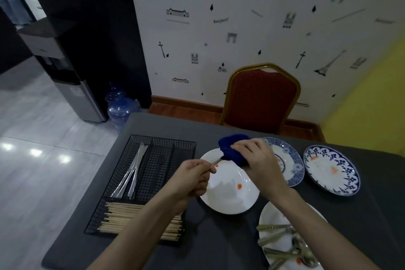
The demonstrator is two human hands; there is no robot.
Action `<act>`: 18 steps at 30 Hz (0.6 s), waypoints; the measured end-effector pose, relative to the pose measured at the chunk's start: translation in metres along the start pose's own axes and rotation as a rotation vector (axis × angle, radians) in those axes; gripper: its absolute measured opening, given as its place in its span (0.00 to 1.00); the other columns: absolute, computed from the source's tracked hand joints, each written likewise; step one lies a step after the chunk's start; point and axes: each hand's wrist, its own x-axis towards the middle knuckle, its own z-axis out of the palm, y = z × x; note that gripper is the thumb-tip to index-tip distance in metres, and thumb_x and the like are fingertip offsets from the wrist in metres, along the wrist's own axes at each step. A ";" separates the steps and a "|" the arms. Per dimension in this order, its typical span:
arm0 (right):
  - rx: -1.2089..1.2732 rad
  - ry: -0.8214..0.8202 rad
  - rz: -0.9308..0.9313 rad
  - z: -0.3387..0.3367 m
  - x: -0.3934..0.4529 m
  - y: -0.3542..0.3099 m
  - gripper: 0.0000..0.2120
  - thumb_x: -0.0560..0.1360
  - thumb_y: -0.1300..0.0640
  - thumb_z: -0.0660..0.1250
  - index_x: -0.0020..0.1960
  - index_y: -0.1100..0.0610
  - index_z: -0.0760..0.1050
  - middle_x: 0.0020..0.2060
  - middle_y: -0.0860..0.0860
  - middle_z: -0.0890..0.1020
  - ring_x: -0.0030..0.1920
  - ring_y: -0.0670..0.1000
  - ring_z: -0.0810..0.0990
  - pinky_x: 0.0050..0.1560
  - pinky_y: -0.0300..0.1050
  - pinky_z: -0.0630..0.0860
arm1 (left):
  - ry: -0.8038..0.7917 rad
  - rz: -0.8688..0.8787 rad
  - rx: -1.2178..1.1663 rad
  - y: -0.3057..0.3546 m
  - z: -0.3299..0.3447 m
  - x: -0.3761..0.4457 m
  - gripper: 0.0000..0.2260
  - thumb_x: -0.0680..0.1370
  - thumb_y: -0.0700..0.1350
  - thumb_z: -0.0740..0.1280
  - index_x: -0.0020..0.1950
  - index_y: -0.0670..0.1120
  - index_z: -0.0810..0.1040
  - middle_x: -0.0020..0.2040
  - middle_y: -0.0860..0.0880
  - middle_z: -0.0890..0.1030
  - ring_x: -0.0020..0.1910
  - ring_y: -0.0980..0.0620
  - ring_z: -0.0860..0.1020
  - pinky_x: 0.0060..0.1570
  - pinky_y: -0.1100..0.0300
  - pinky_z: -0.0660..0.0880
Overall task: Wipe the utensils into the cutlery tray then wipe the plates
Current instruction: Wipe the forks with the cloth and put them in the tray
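Blue cloth wrapped round a utensil over the white plate

Blue cloth [233, 149] is bunched in the right hand [258, 160], fingers closed over it, and the tip of a metal utensil [215, 162] is buried inside, so which kind of utensil it is cannot be told. Left hand [192, 178] has the handle, fingers curled tight round it. Both hands hang above the white plate [228, 190] mid-table, which carries two orange spots.

Over at the table's [219, 245] left edge sits the black wire tray [153, 160]: shiny metal pieces [131, 173] lie in its left long compartment, wooden chopsticks [122, 215] fill the cross section at the near end, partly under the left forearm.

Toward the right edge, two blue-patterned plates side by side: one [291, 160] half hidden behind the right hand, the other [331, 170] smeared with orange. At the near right corner another white plate [274, 215] holds a heap of unwiped cutlery [282, 245], spoons among it
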 end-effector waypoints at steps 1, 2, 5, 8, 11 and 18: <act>-0.021 0.003 -0.002 -0.002 0.003 0.003 0.23 0.63 0.64 0.77 0.57 0.57 0.79 0.52 0.52 0.81 0.51 0.56 0.76 0.46 0.53 0.75 | -0.009 -0.011 -0.033 0.001 -0.001 0.001 0.10 0.82 0.40 0.58 0.46 0.38 0.77 0.26 0.51 0.65 0.23 0.56 0.60 0.21 0.66 0.57; -0.045 0.001 -0.030 -0.004 0.006 0.003 0.22 0.64 0.63 0.77 0.57 0.57 0.79 0.52 0.52 0.81 0.51 0.57 0.76 0.45 0.53 0.75 | -0.010 -0.018 -0.056 0.003 -0.003 0.002 0.09 0.82 0.39 0.59 0.46 0.38 0.77 0.26 0.51 0.65 0.23 0.56 0.59 0.21 0.66 0.56; -0.101 0.006 -0.142 -0.006 0.006 -0.006 0.18 0.66 0.62 0.73 0.56 0.57 0.79 0.52 0.53 0.81 0.52 0.57 0.75 0.46 0.53 0.73 | -0.013 -0.032 -0.050 0.007 -0.001 0.003 0.09 0.82 0.39 0.59 0.46 0.38 0.77 0.26 0.50 0.65 0.23 0.57 0.60 0.21 0.66 0.56; -0.069 0.045 -0.071 0.001 -0.009 -0.017 0.20 0.66 0.64 0.73 0.57 0.57 0.78 0.53 0.53 0.80 0.53 0.57 0.74 0.46 0.54 0.74 | -0.027 -0.016 0.044 0.002 -0.003 -0.001 0.10 0.82 0.40 0.58 0.46 0.38 0.76 0.25 0.52 0.66 0.23 0.57 0.61 0.21 0.67 0.58; -0.109 0.004 -0.079 0.009 -0.020 -0.017 0.21 0.65 0.63 0.74 0.58 0.56 0.78 0.53 0.53 0.80 0.53 0.58 0.75 0.46 0.54 0.75 | -0.022 0.001 0.094 -0.008 -0.010 -0.007 0.10 0.82 0.40 0.58 0.46 0.39 0.77 0.25 0.53 0.66 0.23 0.58 0.61 0.21 0.66 0.58; -0.103 -0.038 0.227 0.002 -0.017 0.022 0.22 0.62 0.67 0.74 0.56 0.59 0.77 0.50 0.55 0.80 0.50 0.57 0.76 0.50 0.52 0.73 | 0.056 0.172 0.059 0.000 -0.020 -0.017 0.12 0.82 0.44 0.59 0.45 0.42 0.78 0.26 0.54 0.62 0.23 0.58 0.58 0.22 0.66 0.54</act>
